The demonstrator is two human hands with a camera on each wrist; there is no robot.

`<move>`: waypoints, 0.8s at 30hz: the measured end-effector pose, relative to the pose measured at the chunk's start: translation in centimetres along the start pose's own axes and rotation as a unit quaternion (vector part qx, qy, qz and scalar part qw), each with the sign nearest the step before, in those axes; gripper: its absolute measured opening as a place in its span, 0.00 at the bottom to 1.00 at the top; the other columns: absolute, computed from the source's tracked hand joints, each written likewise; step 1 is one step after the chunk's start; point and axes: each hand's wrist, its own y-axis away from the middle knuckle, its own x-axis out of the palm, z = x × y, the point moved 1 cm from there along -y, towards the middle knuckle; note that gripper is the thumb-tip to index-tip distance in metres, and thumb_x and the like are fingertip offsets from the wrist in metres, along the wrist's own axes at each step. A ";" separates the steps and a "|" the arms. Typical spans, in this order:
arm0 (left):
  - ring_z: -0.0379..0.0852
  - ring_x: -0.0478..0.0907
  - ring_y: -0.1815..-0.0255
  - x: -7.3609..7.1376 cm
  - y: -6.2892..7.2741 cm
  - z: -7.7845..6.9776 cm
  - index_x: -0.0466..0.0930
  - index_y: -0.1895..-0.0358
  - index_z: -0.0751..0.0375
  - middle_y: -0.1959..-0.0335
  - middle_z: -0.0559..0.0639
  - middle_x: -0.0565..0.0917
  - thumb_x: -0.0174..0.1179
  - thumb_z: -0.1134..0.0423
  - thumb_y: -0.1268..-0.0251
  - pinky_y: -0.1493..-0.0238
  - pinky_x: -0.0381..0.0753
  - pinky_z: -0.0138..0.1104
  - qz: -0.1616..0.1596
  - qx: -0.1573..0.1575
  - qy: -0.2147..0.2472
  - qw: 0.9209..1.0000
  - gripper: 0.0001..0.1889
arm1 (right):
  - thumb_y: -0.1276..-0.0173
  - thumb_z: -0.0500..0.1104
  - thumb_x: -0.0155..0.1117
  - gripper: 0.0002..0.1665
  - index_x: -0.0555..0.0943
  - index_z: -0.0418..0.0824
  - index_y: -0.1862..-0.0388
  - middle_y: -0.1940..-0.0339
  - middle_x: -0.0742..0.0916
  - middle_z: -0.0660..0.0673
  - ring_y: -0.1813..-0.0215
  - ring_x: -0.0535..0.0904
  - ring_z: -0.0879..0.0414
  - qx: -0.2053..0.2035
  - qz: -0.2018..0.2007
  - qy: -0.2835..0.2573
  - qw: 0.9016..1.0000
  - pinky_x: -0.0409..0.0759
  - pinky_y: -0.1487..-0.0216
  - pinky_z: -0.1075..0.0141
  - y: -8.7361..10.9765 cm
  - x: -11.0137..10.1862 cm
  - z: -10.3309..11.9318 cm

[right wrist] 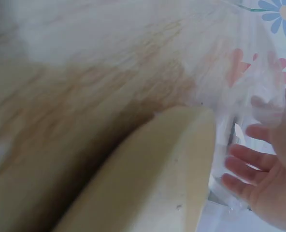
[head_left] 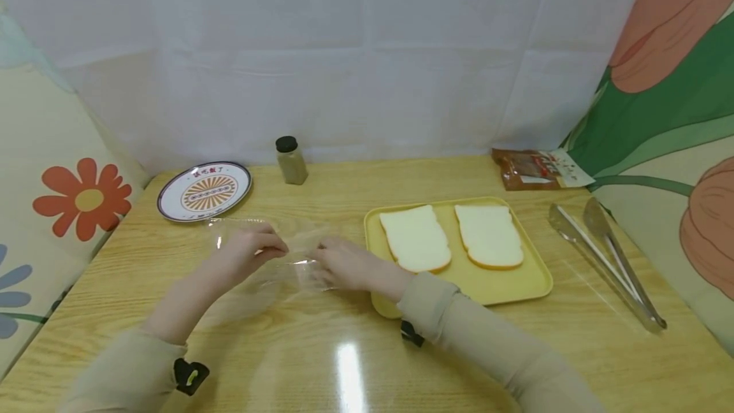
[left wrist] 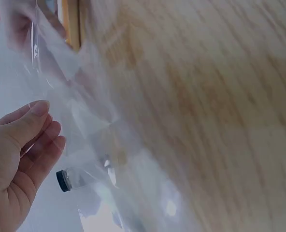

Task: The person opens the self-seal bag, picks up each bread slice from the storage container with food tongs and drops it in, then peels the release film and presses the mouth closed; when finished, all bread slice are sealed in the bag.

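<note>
Now two bread slices (head_left: pixel 415 238) on one yellow tray (head_left: pixel 490 287), one clear plastic sheet (head_left: pixel 302 262) left of it.
The left hand (head_left: pixel 246 250) pinches the sheet, thumb to finger; the right hand (head_left: pixel 348 264) meets it, fingers parted, hold uncertain.

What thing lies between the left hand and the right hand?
Clear plastic lies between the left hand and the right hand; the head view shows it.

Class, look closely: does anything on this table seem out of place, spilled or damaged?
Nothing stands out; no spill or damage shows. Both bread slices lie on the yellow tray, the tongs lie beside it, and the capped jar stands upright.
</note>
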 end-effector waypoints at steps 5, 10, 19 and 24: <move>0.38 0.77 0.76 0.4 0.1 0.0 0.83 0.76 0.60 0.77 0.44 0.81 0.70 0.76 0.58 0.75 0.77 0.29 0.025 -0.025 0.008 0.999 0.08 | 0.29 0.51 0.54 0.31 0.65 0.41 0.31 0.32 0.73 0.42 0.30 0.66 0.51 0.019 0.028 0.004 0.999 0.60 0.26 0.64 -0.9 0.6 0.2; 0.38 0.77 0.76 0.4 0.2 0.0 0.83 0.75 0.60 0.77 0.44 0.81 0.69 0.76 0.57 0.75 0.79 0.30 0.039 -0.040 0.008 0.998 0.08 | 0.28 0.56 0.50 0.34 0.60 0.43 0.28 0.28 0.68 0.42 0.26 0.60 0.51 0.032 0.060 -0.018 0.998 0.55 0.24 0.64 -1.7 1.2 0.3; 0.39 0.79 0.74 0.7 0.4 0.2 0.84 0.73 0.57 0.75 0.44 0.83 0.69 0.75 0.56 0.73 0.79 0.30 0.058 -0.053 -0.002 0.997 0.08 | 0.27 0.55 0.50 0.34 0.61 0.40 0.29 0.29 0.69 0.45 0.27 0.62 0.55 -0.061 0.032 -0.055 0.996 0.55 0.25 0.69 -2.3 1.4 0.5; 0.39 0.80 0.73 0.6 0.4 0.1 0.84 0.72 0.57 0.74 0.44 0.84 0.67 0.75 0.53 0.70 0.82 0.32 0.071 -0.072 0.007 0.995 0.08 | 0.26 0.59 0.45 0.38 0.53 0.45 0.25 0.26 0.64 0.45 0.26 0.60 0.53 -0.020 0.088 -0.054 0.994 0.56 0.25 0.63 -2.5 1.8 0.8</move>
